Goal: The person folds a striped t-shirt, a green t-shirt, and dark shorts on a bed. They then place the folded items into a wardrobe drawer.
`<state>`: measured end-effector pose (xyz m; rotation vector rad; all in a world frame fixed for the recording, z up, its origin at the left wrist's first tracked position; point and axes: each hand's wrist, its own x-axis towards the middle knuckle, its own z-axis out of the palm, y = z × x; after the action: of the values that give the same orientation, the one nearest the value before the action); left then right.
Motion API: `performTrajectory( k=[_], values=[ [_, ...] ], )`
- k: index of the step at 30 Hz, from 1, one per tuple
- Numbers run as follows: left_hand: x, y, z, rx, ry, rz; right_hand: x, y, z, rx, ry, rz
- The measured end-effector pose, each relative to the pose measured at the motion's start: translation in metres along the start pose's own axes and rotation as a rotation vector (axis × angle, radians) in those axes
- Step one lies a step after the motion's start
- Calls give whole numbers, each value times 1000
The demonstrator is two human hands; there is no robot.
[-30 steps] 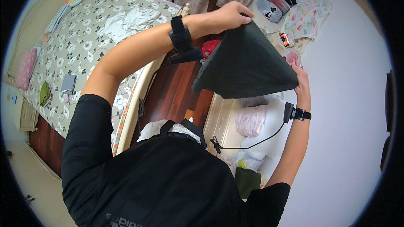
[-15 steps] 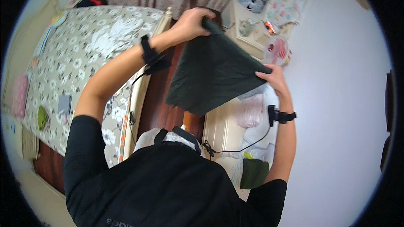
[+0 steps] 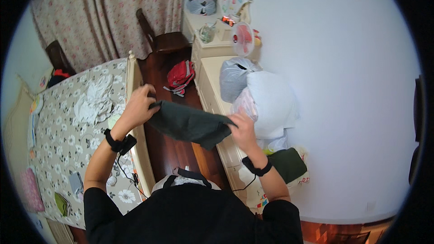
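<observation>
A dark green cloth (image 3: 190, 123) is stretched in the air between my two hands, over the strip of floor by the bed. My left hand (image 3: 138, 106) grips its left end. At the right end, my right hand (image 3: 244, 132) pinches a corner, with the fingers closed. The cloth sags a little in the middle and its lower edge hangs free. Another dark green cloth (image 3: 287, 166), folded flat, lies near my right forearm. Black straps with small devices and cables sit on both wrists.
A bed (image 3: 65, 140) with a floral sheet stands left, bearing a crumpled white cloth (image 3: 96, 101) and a folded green item (image 3: 62, 204). Right is a cream cabinet (image 3: 210, 70) with a grey bag (image 3: 233, 81) and a fan (image 3: 243, 39). A red backpack (image 3: 181, 76) and wooden chair (image 3: 169, 43) are ahead.
The cloth, hanging broad and spread before, now shows as a narrower band. Both hands have come lower in the picture and stand more level. The view has shifted, showing more of the room ahead.
</observation>
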<state>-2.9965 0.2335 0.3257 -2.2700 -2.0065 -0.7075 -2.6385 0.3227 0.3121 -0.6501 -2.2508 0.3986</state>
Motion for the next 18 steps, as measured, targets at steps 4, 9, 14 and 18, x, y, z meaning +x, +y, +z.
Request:
performTrajectory(
  k=[4,9,14,18],
  values=[
    [5,51,-3,-1,-449,98,-50,-55,-27,82,174,-18],
    [5,190,46,-659,-709,486,-100,-103,-73,-8,233,-76],
    [-12,282,97,-903,-1099,343,-183,-129,-146,-193,509,203],
    [-16,348,132,-1143,-1246,480,-266,-147,-196,-448,705,444]
  ],
)
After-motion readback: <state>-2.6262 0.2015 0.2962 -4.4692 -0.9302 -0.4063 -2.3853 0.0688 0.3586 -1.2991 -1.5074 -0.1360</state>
